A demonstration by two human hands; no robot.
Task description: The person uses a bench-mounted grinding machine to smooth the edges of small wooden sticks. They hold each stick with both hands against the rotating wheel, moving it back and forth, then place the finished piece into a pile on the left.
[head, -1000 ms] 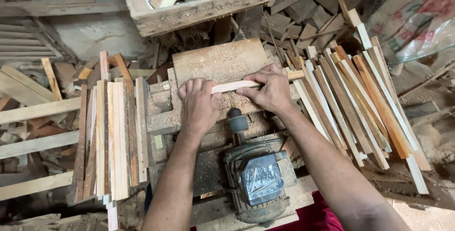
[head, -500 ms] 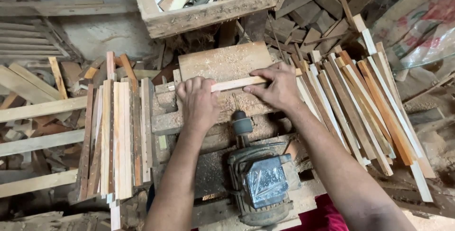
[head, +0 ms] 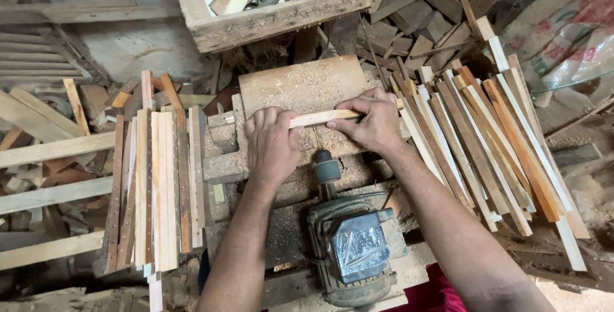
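A thin pale wooden strip (head: 318, 118) lies crosswise on a sawdust-covered wooden machine bed (head: 300, 85). My left hand (head: 272, 142) presses down on the strip's left end with fingers curled over it. My right hand (head: 371, 120) grips the strip's right part between thumb and fingers. Just below the hands a shaft (head: 326, 172) runs from a grey electric motor (head: 352, 248) wrapped in plastic film.
A stack of pale wooden strips (head: 160, 184) lies to the left, another fanned pile of strips (head: 486, 139) to the right. A wooden box (head: 281, 14) with tools and offcuts stands at the back. A printed sack (head: 563, 37) lies at the far right, loose planks (head: 51, 152) at the left.
Both hands have stayed on the strip, which has shifted only slightly along the bed. The view has drifted a little.
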